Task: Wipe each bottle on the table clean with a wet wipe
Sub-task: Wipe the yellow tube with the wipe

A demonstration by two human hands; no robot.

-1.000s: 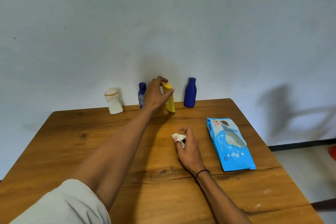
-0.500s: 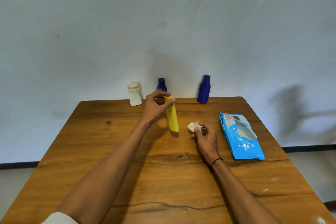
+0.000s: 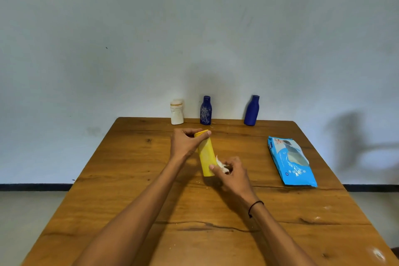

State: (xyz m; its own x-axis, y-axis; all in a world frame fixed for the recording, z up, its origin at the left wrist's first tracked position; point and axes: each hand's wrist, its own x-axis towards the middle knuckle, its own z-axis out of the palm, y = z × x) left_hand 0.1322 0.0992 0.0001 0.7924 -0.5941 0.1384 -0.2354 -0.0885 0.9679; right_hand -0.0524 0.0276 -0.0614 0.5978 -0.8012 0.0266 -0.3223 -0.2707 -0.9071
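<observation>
Both hands work mid-table (image 3: 129,179): left hand (image 3: 183,143) grips the top of the yellow bottle (image 3: 206,157); right hand (image 3: 234,176) pinches a white wipe (image 3: 220,165) against its lower side. Three bottles (image 3: 205,110) stand along the far edge.

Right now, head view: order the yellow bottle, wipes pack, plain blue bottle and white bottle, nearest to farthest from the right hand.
1. Yellow bottle: touching the right hand, which presses a wipe to its lower side.
2. Wipes pack: to the right, lying flat.
3. Plain blue bottle: back edge, right.
4. White bottle: back edge, left, farthest.
</observation>
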